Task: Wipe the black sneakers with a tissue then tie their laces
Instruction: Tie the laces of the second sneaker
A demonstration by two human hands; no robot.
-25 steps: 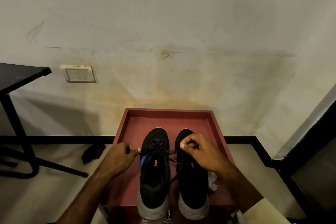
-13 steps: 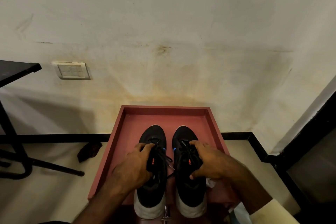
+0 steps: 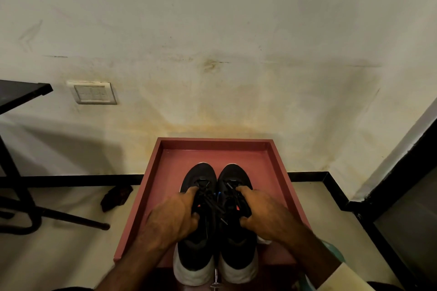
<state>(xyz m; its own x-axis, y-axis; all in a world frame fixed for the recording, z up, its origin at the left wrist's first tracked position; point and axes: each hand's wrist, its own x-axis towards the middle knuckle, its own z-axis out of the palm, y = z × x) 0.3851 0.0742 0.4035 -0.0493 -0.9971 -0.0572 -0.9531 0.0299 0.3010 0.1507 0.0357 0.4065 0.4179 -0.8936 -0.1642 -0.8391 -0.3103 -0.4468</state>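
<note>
The pair is located inside the red tray [image 3: 142, 198], at 6 o'clock in the head view, with both toes pointed to 12 o'clock, toward the wall. The left sneaker [image 3: 201, 176] and the right sneaker [image 3: 235, 176] are set side by side, touching or nearly so along their inner edges. This arrangement is judged to place both lace rows within easy reach.

The left hand [image 3: 171, 222] is clamped on the left sneaker from 9 o'clock, with the fingers curled over the lace area and the thumb hooked near the collar. The right hand [image 3: 267, 218] is clamped on the right sneaker from 3 o'clock in mirror form. The hands are apart, one per shoe. The grip is judged to suit steadying or squaring the pair rather than knotting, since no lace end is seen to be pinched.

The laces [image 3: 210, 201] are seen as a dark tangle over both tongues, with one loose end lying between the shoes (whether a finished bow is present cannot be told). The uppers are matt black with small orange and blue marks near the tongues – the heels are pale grey-white. A crumpled white tissue [image 3: 263, 241] is partly visible at 4 o'clock of the right sneaker, set down on the tray – the wiping step is therefore judged complete
</note>
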